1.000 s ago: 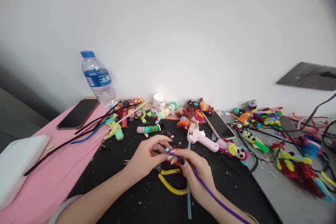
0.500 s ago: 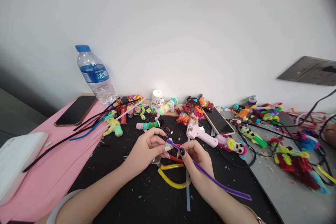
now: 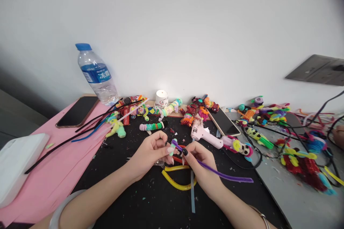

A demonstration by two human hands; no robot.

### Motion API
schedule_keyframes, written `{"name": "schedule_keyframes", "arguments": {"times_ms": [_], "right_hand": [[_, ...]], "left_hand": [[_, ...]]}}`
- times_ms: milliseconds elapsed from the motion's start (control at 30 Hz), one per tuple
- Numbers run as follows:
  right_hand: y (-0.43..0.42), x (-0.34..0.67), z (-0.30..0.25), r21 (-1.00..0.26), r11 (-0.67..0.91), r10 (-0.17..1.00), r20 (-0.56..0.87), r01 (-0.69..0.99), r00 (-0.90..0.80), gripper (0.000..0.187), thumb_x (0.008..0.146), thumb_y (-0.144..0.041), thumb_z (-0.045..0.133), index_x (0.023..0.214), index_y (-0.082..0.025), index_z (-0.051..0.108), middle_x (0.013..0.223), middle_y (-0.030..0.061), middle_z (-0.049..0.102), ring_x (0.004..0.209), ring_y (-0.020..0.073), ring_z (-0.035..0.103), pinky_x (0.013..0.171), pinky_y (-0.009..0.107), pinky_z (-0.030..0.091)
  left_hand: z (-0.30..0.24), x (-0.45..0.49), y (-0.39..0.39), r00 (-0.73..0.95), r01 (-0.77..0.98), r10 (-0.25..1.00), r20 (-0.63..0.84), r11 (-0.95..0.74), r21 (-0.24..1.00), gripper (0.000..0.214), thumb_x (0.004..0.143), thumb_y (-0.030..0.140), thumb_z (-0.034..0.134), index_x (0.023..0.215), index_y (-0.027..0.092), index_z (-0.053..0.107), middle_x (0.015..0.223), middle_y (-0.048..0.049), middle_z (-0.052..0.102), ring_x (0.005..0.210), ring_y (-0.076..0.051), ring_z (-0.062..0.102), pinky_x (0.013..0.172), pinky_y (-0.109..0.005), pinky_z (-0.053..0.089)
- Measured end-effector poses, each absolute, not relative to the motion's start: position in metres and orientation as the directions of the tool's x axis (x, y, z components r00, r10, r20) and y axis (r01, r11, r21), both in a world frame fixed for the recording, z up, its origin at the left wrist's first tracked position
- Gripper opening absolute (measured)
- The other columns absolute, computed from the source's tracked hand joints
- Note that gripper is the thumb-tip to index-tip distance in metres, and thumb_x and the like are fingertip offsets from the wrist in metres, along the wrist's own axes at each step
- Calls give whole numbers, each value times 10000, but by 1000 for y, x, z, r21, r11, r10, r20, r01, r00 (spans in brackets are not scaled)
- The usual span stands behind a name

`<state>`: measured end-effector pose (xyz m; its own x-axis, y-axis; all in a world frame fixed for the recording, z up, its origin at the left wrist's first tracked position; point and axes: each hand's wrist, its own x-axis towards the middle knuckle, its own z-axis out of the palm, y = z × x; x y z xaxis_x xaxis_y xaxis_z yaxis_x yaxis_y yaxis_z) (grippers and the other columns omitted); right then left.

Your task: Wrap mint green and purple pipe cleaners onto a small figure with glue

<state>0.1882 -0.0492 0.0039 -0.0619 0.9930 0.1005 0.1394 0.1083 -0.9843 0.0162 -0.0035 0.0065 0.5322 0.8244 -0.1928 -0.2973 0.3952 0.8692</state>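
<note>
My left hand (image 3: 146, 157) pinches a small mint-green fuzzy piece (image 3: 173, 145), closed between thumb and fingers. A purple pipe cleaner (image 3: 228, 176) meets this piece at its near end. My right hand (image 3: 202, 166) is closed on the purple pipe cleaner close to that joint, and the long tail runs out over the wrist to the right. Whether the purple end wraps fully around the green piece is hidden by fingers. Beneath both hands lies a pair of pliers with yellow and red handles (image 3: 177, 185), beside a translucent glue stick (image 3: 192, 195).
Behind my hands lie a pink glue gun (image 3: 206, 137), a striped fuzzy roll (image 3: 152, 126) and a phone (image 3: 224, 121). A water bottle (image 3: 96, 75) and paper cup (image 3: 161, 98) stand by the wall. Pipe-cleaner figures (image 3: 303, 171) crowd the right; pink paper (image 3: 61, 164) covers the left.
The mint-green piece has turned more upright and shows more of its length. The purple tail's free end has swung slightly up. Both hands keep their hold.
</note>
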Motion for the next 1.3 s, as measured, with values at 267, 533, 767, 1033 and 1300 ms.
{"name": "schedule_keyframes", "arguments": {"times_ms": [267, 533, 767, 1033, 1300], "right_hand": [[-47, 189, 4, -992, 72, 994, 63, 103, -86, 213, 856, -288, 534, 677, -177, 502, 591, -30, 498, 533, 96, 416, 506, 218, 329], [-49, 190, 4, -990, 85, 992, 73, 115, -106, 235, 853, -311, 537, 666, -173, 506, 587, -24, 500, 539, 105, 430, 514, 226, 344], [-48, 188, 6, -992, 69, 991, 55, 109, -124, 227, 850, -315, 533, 674, -172, 514, 599, -16, 517, 547, 111, 448, 527, 238, 360], [-50, 187, 7, -986, 70, 995, 57, 152, -88, 212, 825, -290, 534, 648, -181, 491, 565, -30, 488, 522, 108, 432, 506, 237, 350], [-49, 187, 8, -966, 60, 997, 71, 252, 34, 183, 779, -221, 515, 608, -188, 460, 522, -52, 405, 477, 92, 354, 457, 229, 294]], "left_hand": [[8, 16, -3, 586, -300, 773, -243, 485, 821, 262, 775, 202, 665, 840, 183, 412, 634, 55, 587, 504, -58, 587, 530, -168, 481], [5, 13, -6, 671, -314, 708, -222, 542, 779, 241, 791, 201, 653, 869, 178, 427, 720, -9, 646, 522, -54, 582, 524, -147, 453], [6, 13, -5, 752, -313, 616, -236, 649, 694, 212, 767, 204, 680, 836, 159, 484, 707, -16, 641, 496, -37, 551, 487, -118, 422], [6, 11, -4, 757, -279, 581, -299, 701, 656, 200, 774, 225, 674, 888, 158, 523, 761, -16, 630, 544, -36, 558, 532, -130, 449], [10, 17, -4, 596, -196, 753, -279, 473, 859, 256, 686, 213, 737, 801, 156, 516, 729, 30, 587, 598, -76, 600, 588, -189, 465]]}}
